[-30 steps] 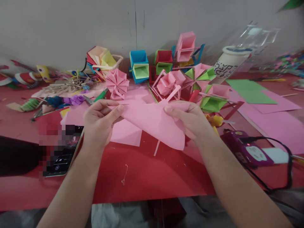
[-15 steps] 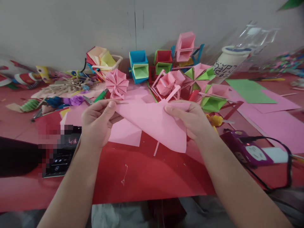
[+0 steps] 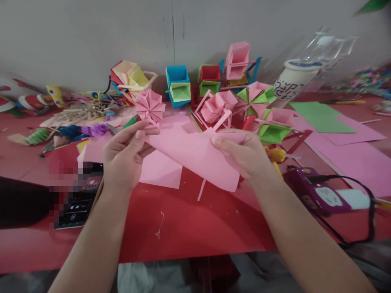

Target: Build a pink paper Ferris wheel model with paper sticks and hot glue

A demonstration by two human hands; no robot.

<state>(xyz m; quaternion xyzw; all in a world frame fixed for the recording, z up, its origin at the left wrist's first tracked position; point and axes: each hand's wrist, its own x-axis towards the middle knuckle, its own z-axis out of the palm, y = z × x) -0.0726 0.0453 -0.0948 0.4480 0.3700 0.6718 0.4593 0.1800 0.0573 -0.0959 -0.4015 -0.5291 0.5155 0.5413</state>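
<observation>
A folded pink paper sheet [image 3: 195,156] is held up above the red table, its creased edge along the top and a rounded lower corner hanging at right. My right hand [image 3: 244,152] pinches the upper right part, thumb in front and fingers behind. At the narrow left tip, my left hand [image 3: 125,152] is closed loosely, with its thumb beside the tip and fingers partly behind it. Below lie another pink sheet [image 3: 160,171] and a thin pink strip [image 3: 201,190]. Just behind the held paper stands a pink folded-paper model [image 3: 214,106].
Several paper models, among them a blue box [image 3: 178,75], line the wall. At left are a phone [image 3: 81,199], scissors [image 3: 130,122] and sticks [image 3: 82,110]. To the right are a purple power socket [image 3: 317,191] with a black cable, a paper cup [image 3: 295,81] and a green sheet [image 3: 324,118].
My left hand has shifted slightly left, its thumb sliding off to the tip of the folded paper. The paper's lower right corner has risen a little. My right hand keeps its pinch.
</observation>
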